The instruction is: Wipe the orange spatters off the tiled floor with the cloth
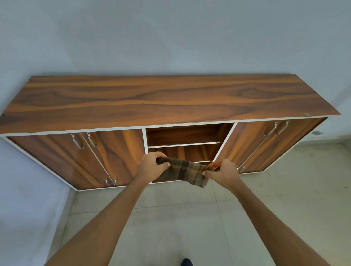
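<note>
- Fingers of the left hand (152,166) curl round one end of the checked cloth (184,172).
- Right hand (222,174) pinches the other end, above the tiled floor (287,196).

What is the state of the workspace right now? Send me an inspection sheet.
Surface: tiled floor, pale; no orange spatters visible in view.
Job's things: cloth, checked brown, held up off the floor between both hands.
Clutter: nothing seen.
Hands: left hand and right hand each grip one end of the cloth.
Cables: nothing seen.
Surroundings: wood-grain cabinet with closed doors and open middle shelves, against a plain wall; dark shoes at the bottom edge.
</note>
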